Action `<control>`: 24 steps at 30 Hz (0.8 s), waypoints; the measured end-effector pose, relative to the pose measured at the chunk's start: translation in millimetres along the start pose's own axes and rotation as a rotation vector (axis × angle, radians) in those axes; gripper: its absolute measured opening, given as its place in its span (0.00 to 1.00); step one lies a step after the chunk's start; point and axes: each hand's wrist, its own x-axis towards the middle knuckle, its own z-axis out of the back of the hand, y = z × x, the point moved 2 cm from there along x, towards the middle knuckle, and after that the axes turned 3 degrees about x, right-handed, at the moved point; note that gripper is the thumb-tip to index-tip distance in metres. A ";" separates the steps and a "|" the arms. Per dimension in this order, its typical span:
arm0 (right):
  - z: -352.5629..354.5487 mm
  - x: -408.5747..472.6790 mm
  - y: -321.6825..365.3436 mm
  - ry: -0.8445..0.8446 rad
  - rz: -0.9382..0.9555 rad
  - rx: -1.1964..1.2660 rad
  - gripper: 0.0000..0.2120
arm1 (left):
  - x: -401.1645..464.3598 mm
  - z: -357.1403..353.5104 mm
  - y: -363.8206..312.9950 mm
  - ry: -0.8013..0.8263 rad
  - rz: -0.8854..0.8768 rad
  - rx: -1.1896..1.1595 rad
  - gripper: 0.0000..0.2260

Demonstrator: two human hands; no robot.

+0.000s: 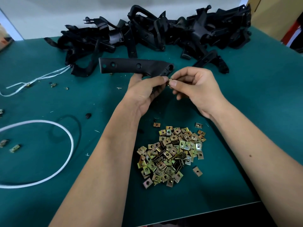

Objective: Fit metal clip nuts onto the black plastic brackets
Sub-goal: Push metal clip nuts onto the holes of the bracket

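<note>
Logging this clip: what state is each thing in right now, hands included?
Left hand: grips the black bracket.
Right hand: pinches one clip nut.
Black bracket: held above the table.
Clip nut: at the bracket's end; whether seated, cannot tell.
Clip nut pile: loose on the table.
Bracket heap: untouched behind.

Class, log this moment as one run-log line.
step: fitting clip nut | left hand: grips black bracket | right hand: pinches clip nut at bracket end | supply: clip nut pile nearby

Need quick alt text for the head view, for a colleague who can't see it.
The left hand holds a black plastic bracket while the right hand pinches a clip nut at its end; a pile of clip nuts lies nearer.
</note>
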 end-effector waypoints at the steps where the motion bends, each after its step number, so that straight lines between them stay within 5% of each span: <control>1: 0.1 0.2 0.1 0.008 0.006 -0.006 0.04 | -0.1 -0.4 0.1 0.015 0.000 -0.002 0.23; 15: 3.1 0.3 -0.5 0.057 0.075 -0.091 0.11 | 3.8 6.2 -4.6 -0.084 -0.015 -0.024 0.19; 21: 13.7 3.7 -9.0 -0.132 0.108 -0.551 0.07 | 3.6 10.3 -7.0 -0.089 -0.039 -0.027 0.18; 24: 9.7 3.6 -9.7 -0.032 0.188 -0.830 0.09 | 5.5 13.7 -9.2 -0.071 -0.070 0.036 0.12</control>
